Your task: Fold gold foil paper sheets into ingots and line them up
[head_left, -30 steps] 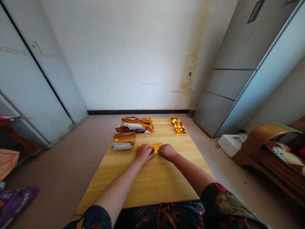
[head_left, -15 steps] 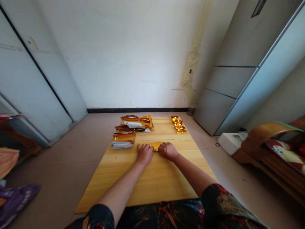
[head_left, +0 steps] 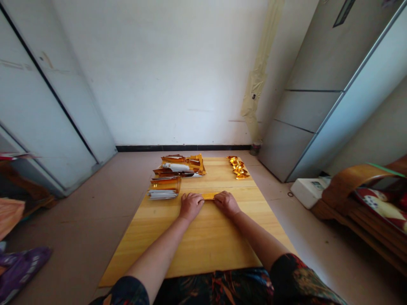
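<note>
A small piece of gold paper [head_left: 209, 196] lies flat on the wooden table [head_left: 203, 241], folded into a narrow strip. My left hand [head_left: 190, 206] presses on its left end with curled fingers. My right hand [head_left: 226, 203] presses on its right end, fingers also curled down onto the paper. Both hands rest on the table at its middle.
Stacks of gold and white paper sheets [head_left: 165, 187] and more loose gold sheets [head_left: 182, 165] lie at the table's far left. Several folded gold pieces [head_left: 238, 167] sit at the far right. A grey fridge [head_left: 321, 97] stands to the right, a wooden chair [head_left: 362, 190] beside it.
The gold paper stood up as a wider, tilted shape between my hands; now it lies flattened into a narrow strip. Both hands have shifted slightly and pressed down on it.
</note>
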The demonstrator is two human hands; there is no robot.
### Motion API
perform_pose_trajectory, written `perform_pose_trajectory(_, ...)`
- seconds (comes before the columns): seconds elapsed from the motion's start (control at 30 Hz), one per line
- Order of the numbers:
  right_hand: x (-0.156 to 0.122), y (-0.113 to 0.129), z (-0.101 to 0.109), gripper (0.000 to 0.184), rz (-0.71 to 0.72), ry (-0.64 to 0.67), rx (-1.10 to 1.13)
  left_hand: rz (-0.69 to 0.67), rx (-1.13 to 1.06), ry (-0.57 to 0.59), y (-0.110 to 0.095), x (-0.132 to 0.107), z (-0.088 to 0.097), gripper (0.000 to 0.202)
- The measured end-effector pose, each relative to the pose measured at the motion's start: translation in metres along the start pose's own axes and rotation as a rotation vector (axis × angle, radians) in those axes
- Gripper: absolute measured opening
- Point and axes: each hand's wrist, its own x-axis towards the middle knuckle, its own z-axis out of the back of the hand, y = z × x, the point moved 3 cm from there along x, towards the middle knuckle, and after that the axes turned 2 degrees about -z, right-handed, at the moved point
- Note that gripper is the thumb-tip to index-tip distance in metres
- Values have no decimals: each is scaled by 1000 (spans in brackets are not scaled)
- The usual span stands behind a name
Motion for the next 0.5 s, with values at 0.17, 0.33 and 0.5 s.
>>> perform_pose_trajectory(0.17, -2, -15, 1, 19, -189, -25, 215, 59, -37, -15, 7, 5, -2, 18)
perform_pose_trajectory(0.33, 5, -22, -2, 21, -395, -73, 330, 153, -36, -23, 10, 11, -3, 19)
perform_pose_trajectory(0.5, 10, -15, -1, 27, -537, -105, 301, 234, -17, 2, 8, 18, -1, 19)
